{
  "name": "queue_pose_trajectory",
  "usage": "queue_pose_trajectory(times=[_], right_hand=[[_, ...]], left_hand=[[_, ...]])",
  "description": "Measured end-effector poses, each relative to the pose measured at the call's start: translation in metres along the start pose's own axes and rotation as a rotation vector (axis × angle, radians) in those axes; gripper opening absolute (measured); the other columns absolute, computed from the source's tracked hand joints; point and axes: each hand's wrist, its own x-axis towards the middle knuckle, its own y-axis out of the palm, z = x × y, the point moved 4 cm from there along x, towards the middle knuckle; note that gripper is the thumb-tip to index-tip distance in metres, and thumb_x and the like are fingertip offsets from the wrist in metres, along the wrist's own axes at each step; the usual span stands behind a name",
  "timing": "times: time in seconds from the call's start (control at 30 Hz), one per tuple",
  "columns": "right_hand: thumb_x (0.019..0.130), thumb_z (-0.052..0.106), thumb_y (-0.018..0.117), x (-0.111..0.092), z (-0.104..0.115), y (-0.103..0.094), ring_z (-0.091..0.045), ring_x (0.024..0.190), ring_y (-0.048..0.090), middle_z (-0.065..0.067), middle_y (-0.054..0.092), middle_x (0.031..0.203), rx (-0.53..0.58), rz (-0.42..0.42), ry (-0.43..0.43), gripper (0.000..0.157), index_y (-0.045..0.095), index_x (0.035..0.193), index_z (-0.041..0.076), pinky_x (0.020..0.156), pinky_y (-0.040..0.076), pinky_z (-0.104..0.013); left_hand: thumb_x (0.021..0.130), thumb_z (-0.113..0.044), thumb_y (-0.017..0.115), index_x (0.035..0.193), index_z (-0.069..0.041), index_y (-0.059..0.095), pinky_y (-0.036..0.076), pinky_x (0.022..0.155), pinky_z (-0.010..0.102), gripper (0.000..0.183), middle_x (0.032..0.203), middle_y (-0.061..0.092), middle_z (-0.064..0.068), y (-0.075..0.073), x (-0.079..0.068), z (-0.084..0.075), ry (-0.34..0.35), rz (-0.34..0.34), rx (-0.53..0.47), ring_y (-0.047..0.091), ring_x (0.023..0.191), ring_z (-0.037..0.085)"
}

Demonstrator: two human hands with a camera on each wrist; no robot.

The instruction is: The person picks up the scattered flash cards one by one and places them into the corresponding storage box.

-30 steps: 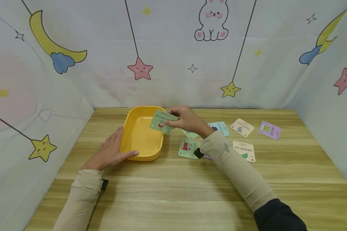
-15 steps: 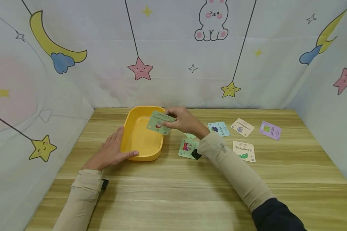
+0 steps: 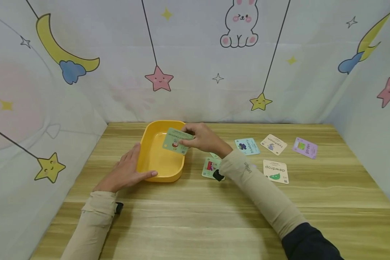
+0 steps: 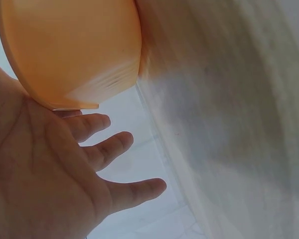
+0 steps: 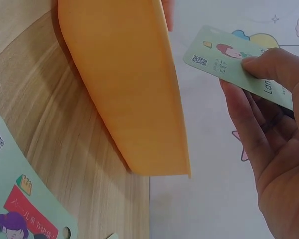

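Observation:
My right hand pinches a light green flash card between thumb and fingers, raised above the right side of a yellow plastic tray. Printing on the card ends in "Festival", and the right wrist view shows its QR code and small drawing. Nothing else shows inside the tray. My left hand rests against the tray's left side, its thumb lying over the near rim. In the left wrist view its fingers are straight and spread past the tray's wall.
On the wooden table, right of the tray, lie a green card partly under the right sleeve, a blueberry card, a typhoon card, a dewdrop card and a purple garden card. A printed cloth stands behind.
My right hand has moved a little left with the green flash card, bringing it farther over the tray. The left hand has stayed against the tray, and the head view has shifted slightly.

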Motion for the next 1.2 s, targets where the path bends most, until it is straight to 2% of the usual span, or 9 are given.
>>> queue_pose_trajectory(times=[0.6, 0.87, 0.97, 1.03, 1.13, 1.2], right_hand=[[0.095, 0.022, 0.074, 0.009, -0.004, 0.012, -0.015, 0.079, 0.055, 0.000, 0.069, 0.095, 0.040, 0.069, 0.046, 0.015, 0.067, 0.102, 0.012, 0.066, 0.045, -0.027], [0.095, 0.023, 0.074, 0.011, -0.009, 0.018, -0.014, 0.078, 0.058, 0.000, 0.070, 0.094, 0.071, 0.089, 0.068, 0.015, 0.067, 0.102, 0.012, 0.067, 0.049, -0.026], [0.096, 0.022, 0.073, 0.012, -0.011, 0.021, -0.015, 0.077, 0.061, -0.001, 0.070, 0.094, 0.087, 0.112, 0.068, 0.015, 0.066, 0.103, 0.011, 0.068, 0.055, -0.029], [0.096, 0.021, 0.073, 0.013, -0.012, 0.023, -0.016, 0.077, 0.063, -0.002, 0.071, 0.094, 0.098, 0.129, 0.072, 0.016, 0.066, 0.104, 0.010, 0.070, 0.058, -0.035], [0.096, 0.022, 0.073, 0.013, -0.013, 0.025, -0.016, 0.080, 0.064, -0.003, 0.070, 0.095, 0.107, 0.149, 0.083, 0.017, 0.066, 0.105, 0.009, 0.075, 0.059, -0.045], [0.097, 0.022, 0.072, 0.014, -0.013, 0.026, -0.016, 0.081, 0.063, -0.002, 0.070, 0.096, 0.104, 0.155, 0.087, 0.017, 0.066, 0.106, 0.009, 0.076, 0.059, -0.045]], left_hand=[[0.085, -0.075, 0.062, 0.162, -0.004, -0.005, 0.017, 0.110, 0.079, 0.125, 0.168, 0.010, 0.025, 0.000, -0.001, 0.000, -0.001, -0.007, -0.006, 0.017, 0.149, 0.053], [0.085, -0.076, 0.061, 0.162, -0.004, -0.005, 0.016, 0.110, 0.079, 0.125, 0.168, 0.009, 0.025, -0.001, -0.002, 0.000, -0.006, -0.005, -0.007, 0.015, 0.149, 0.053], [0.085, -0.076, 0.062, 0.162, -0.004, -0.005, 0.017, 0.110, 0.079, 0.125, 0.167, 0.010, 0.026, 0.000, -0.002, 0.000, -0.012, -0.003, -0.002, 0.016, 0.149, 0.054], [0.084, -0.076, 0.062, 0.163, -0.005, -0.005, 0.017, 0.110, 0.079, 0.125, 0.167, 0.011, 0.027, 0.000, -0.002, 0.000, -0.016, -0.003, 0.000, 0.016, 0.149, 0.054], [0.084, -0.076, 0.062, 0.163, -0.005, -0.004, 0.016, 0.110, 0.079, 0.125, 0.167, 0.012, 0.027, 0.000, -0.002, 0.000, -0.017, -0.006, -0.002, 0.016, 0.148, 0.054], [0.084, -0.077, 0.062, 0.163, -0.006, -0.004, 0.016, 0.110, 0.079, 0.125, 0.167, 0.011, 0.026, 0.000, -0.001, 0.000, -0.015, -0.009, -0.005, 0.016, 0.149, 0.053]])
